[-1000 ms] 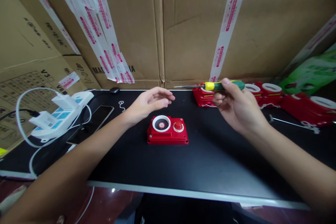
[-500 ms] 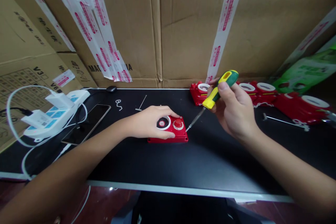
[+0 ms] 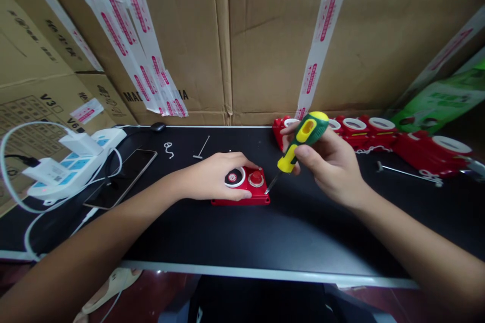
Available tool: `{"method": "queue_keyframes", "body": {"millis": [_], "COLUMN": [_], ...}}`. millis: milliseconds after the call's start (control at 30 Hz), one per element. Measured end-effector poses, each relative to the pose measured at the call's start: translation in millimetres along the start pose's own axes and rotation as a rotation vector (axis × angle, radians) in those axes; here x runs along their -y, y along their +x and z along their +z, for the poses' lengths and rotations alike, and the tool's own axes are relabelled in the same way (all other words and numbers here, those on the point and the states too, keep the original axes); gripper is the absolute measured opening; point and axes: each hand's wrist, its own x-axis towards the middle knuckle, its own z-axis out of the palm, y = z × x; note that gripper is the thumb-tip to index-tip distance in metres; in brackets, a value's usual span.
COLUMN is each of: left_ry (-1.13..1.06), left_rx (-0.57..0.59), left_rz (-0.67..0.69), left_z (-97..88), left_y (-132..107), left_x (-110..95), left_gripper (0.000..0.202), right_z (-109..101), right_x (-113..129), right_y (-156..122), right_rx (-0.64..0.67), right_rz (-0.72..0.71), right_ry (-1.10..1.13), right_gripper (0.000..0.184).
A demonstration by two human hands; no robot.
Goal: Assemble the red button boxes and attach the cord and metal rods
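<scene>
A red alarm box (image 3: 242,201) with a round red button and a white-ringed dark disc lies flat on the black table. My left hand (image 3: 214,175) grips it from the left, thumb along the near side and fingers over the far side. In my right hand (image 3: 328,161) is a screwdriver (image 3: 307,133) with a yellow and green handle. Its shaft slants down to the left, and the tip is at the box's near right corner. Whether a screw sits under the tip, I cannot make out.
Several more red boxes (image 3: 432,154) line the back right, near a small metal hammer (image 3: 409,172) and a green bag (image 3: 435,101). Another thin hammer (image 3: 202,147) lies behind my left hand. Left are a phone (image 3: 121,179) and a white power strip (image 3: 78,164) with cables. Cardboard (image 3: 265,60) stands behind.
The screwdriver's handle has tipped more upright and turned, its end moving left and slightly down with my right hand. My left hand stays on the box. The view has shifted slightly.
</scene>
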Motion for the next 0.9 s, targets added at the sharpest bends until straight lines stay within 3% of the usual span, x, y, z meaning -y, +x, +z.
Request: {"method": "queue_keyframes", "body": {"millis": [133,233,367,467,533,767,900], "left_ry": [-0.013,-0.029,-0.016,0.003,0.010,0.005,0.008], "left_rx": [-0.002,0.009,0.005,0.003,0.013,0.044,0.046], "left_rz": [-0.018,-0.014,-0.024,-0.013,-0.014,-0.090,-0.102], "left_z": [0.3,0.5,1.0,0.6,0.0,-1.4,-1.5], "left_y": [-0.1,0.1,0.2,-0.3,-0.7,-0.7,-0.9], "left_x": [0.5,-0.3,-0.7,-1.0,-2.1,-7.2,-8.0], "left_gripper": [0.050,0.043,0.045,0.051,0.051,0.047,0.049], "right_z": [-0.1,2.3,6.5,8.3,7.5,-4.2,-0.5], "right_x": [11.3,14.0,10.6,7.5,6.9,11.3,10.5], "right_y": [-2.1,-4.5,-6.1,-5.2,-4.1,-1.4,-0.7], "right_rx": [0.284,0.406,0.324,0.154,0.111,0.416,0.377], "right_rz": [0.122,0.185,0.200,0.114,0.061,0.218,0.187], "right_ry": [0.083,0.133,0.084,-0.068,-0.123,0.000,-0.003], "right_gripper": [0.023,0.025,0.030,0.042,0.047,0.032,0.035]}}
